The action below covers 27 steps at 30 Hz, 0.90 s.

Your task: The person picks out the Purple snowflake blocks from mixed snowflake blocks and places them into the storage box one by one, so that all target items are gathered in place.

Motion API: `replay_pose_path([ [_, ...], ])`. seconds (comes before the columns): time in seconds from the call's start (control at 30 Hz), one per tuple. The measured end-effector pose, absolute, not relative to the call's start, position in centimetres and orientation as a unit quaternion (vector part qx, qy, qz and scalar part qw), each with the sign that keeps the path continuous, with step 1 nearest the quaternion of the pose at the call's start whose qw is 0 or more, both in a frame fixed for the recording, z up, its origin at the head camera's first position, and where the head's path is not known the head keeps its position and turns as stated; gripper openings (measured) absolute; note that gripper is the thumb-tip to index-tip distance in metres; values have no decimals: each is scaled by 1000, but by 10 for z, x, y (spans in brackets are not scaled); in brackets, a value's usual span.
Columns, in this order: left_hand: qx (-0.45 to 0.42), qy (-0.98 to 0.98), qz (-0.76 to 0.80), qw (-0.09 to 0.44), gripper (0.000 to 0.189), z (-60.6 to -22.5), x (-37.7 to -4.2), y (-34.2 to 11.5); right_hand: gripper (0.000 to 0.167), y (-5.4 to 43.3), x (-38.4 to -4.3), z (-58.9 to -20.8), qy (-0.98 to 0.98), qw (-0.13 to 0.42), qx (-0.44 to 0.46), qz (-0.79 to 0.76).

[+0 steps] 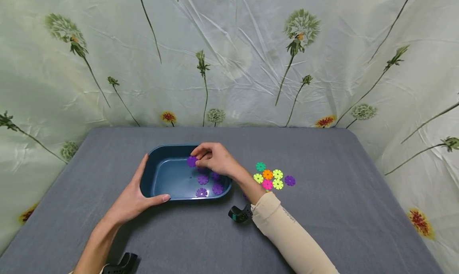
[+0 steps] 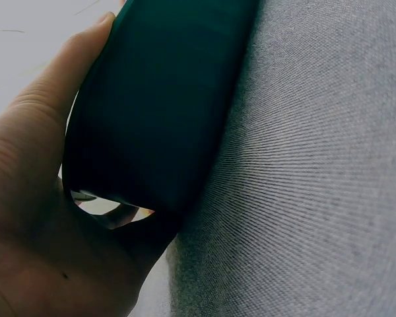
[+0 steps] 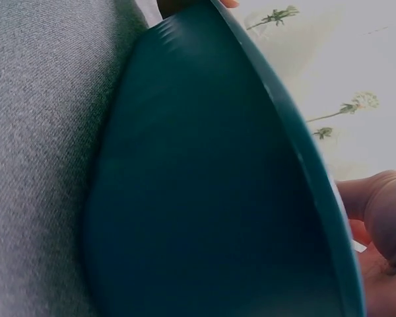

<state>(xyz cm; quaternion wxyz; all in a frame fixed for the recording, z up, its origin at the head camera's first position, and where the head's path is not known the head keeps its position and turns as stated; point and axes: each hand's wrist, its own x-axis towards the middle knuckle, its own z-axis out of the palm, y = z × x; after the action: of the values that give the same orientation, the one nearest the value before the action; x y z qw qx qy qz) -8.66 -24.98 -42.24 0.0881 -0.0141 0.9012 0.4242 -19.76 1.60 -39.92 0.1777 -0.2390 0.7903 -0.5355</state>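
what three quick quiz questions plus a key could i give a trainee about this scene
1. Which hand grips the blue tray?
2. What colour is the disc pinched by the right hand?
a) orange
b) purple
c) green
3. True or false: the orange disc lies outside the tray.

Key:
1. The left hand.
2. b.
3. True.

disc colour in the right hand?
Purple. The disc in the right hand shows best in the head view.
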Motion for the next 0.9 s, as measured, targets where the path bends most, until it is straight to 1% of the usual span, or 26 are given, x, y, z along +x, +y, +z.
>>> replay_pose_path([
  [0.23,-11,900,427,87,135,-423,-87,-250,20,9,-199,-404,797,184,-224,-529],
  [0.47,-9,898,431,85,134,-422,-86,-250,19,4,-199,-407,811,196,-183,-520],
  [0.67,-13,900,427,85,134,-422,-86,-249,18,0,-198,-408,834,188,-169,-490],
  [0.9,-11,898,433,82,135,-422,-86,-249,26,-1,-198,-410,843,186,-166,-476],
])
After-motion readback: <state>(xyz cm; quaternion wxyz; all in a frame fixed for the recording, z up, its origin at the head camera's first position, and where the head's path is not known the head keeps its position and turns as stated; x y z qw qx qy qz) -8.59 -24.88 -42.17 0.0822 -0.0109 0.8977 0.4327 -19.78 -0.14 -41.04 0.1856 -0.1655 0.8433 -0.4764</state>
